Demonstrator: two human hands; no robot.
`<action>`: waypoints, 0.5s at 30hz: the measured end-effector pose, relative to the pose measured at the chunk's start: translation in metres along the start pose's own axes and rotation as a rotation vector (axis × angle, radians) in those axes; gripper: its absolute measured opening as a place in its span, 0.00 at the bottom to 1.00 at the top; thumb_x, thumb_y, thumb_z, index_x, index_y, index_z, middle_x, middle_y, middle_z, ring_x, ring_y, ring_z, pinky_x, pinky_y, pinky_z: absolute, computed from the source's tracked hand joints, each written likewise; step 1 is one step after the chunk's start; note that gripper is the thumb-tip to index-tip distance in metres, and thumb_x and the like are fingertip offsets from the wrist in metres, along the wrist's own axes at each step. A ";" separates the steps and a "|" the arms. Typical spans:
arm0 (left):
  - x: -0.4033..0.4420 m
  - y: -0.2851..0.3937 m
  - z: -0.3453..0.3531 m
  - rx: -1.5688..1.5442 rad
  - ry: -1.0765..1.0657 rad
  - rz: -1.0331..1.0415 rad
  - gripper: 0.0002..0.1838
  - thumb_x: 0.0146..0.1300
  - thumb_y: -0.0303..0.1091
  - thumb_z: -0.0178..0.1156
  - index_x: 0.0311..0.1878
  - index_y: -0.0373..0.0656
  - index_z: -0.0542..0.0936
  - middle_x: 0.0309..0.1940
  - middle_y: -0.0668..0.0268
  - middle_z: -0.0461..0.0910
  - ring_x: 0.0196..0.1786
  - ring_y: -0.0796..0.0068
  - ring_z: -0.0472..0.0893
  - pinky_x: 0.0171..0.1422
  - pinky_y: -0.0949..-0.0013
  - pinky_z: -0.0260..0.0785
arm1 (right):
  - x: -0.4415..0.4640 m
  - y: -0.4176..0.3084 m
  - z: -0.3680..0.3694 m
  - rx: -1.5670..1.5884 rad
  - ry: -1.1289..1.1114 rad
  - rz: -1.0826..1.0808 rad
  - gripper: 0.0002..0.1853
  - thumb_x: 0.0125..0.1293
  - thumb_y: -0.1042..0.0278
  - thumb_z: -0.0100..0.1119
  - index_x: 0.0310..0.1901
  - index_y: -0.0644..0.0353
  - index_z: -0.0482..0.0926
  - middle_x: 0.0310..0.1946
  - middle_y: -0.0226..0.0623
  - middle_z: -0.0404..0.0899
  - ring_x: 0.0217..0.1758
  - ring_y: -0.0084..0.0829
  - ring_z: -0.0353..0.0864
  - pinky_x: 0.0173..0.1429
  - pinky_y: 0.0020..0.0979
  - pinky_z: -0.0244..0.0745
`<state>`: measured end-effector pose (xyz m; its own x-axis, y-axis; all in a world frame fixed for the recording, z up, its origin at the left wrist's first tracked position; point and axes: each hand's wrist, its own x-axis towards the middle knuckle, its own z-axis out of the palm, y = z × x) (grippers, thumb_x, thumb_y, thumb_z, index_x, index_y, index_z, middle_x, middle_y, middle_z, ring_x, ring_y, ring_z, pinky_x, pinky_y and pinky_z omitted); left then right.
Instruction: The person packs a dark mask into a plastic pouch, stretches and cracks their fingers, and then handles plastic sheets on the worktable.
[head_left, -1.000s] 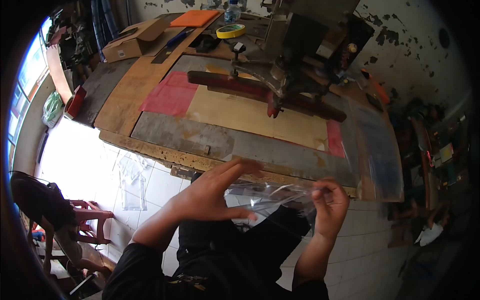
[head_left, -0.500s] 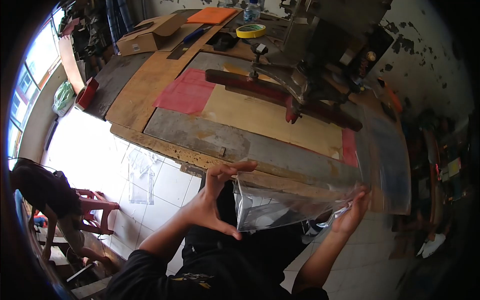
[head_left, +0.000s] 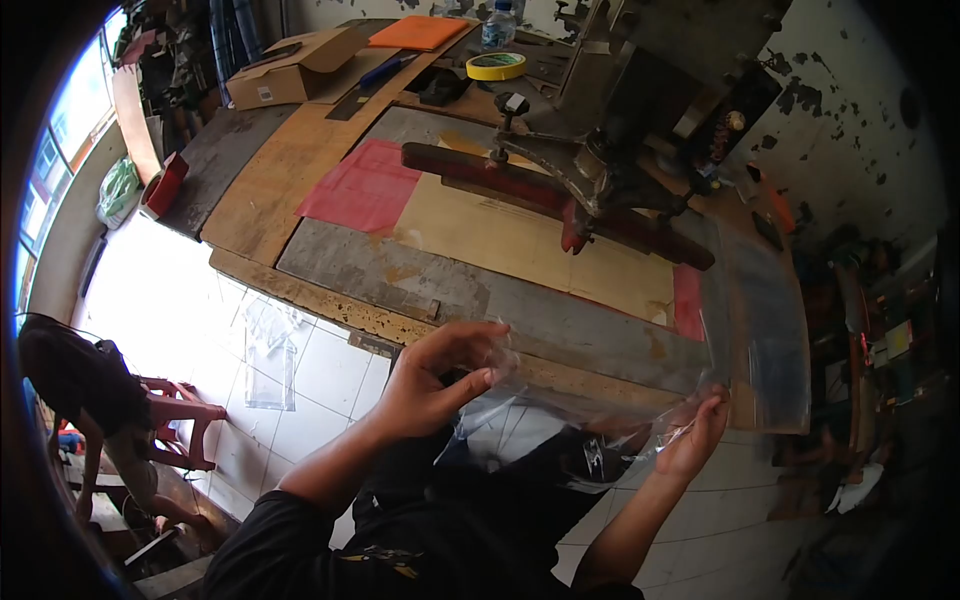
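A worn worktop (head_left: 255, 190) fills the middle, with a dark metal machine (head_left: 600, 160) over its far side. A clear plastic sheet (head_left: 590, 450) is stretched out in the air by the worktop's near edge. A cardboard box (head_left: 295, 78) sits toward the far left. The right hand (head_left: 693, 438) pinches the sheet's right end; the left hand (head_left: 435, 378) curves thumb and fingers at its left end, and whether they press together I cannot tell. A yellow tape roll (head_left: 496, 66) lies beyond the machine.

The short-sleeved shirt (head_left: 450, 530) is black — with a yellowish print (head_left: 388, 563).
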<state>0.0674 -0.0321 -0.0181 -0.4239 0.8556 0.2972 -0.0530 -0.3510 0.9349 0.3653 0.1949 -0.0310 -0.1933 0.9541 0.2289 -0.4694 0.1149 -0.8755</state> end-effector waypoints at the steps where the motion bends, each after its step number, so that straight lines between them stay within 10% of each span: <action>1: 0.002 0.000 0.000 0.013 -0.006 -0.012 0.33 0.74 0.27 0.68 0.78 0.37 0.68 0.57 0.60 0.86 0.57 0.75 0.86 0.66 0.68 0.75 | 0.000 0.000 0.000 0.026 -0.037 0.001 0.20 0.75 0.56 0.72 0.58 0.57 0.76 0.42 0.24 0.76 0.43 0.17 0.76 0.49 0.22 0.74; 8: 0.014 0.018 0.014 0.016 -0.158 -0.066 0.46 0.75 0.30 0.67 0.86 0.35 0.50 0.66 0.52 0.83 0.69 0.68 0.81 0.76 0.63 0.67 | 0.002 -0.002 0.009 -0.017 -0.021 -0.006 0.20 0.74 0.60 0.73 0.58 0.59 0.76 0.43 0.25 0.78 0.43 0.16 0.76 0.48 0.22 0.75; 15: 0.017 0.011 0.018 -0.028 -0.100 -0.060 0.44 0.76 0.32 0.66 0.86 0.34 0.51 0.54 0.54 0.90 0.61 0.70 0.86 0.74 0.64 0.70 | 0.006 -0.009 0.009 -0.230 -0.038 -0.146 0.18 0.79 0.62 0.66 0.62 0.63 0.75 0.50 0.30 0.80 0.52 0.23 0.80 0.61 0.27 0.74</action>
<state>0.0754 -0.0145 0.0010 -0.3274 0.9084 0.2602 -0.1014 -0.3075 0.9461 0.3606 0.1969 -0.0180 -0.1721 0.9121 0.3722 -0.2875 0.3149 -0.9045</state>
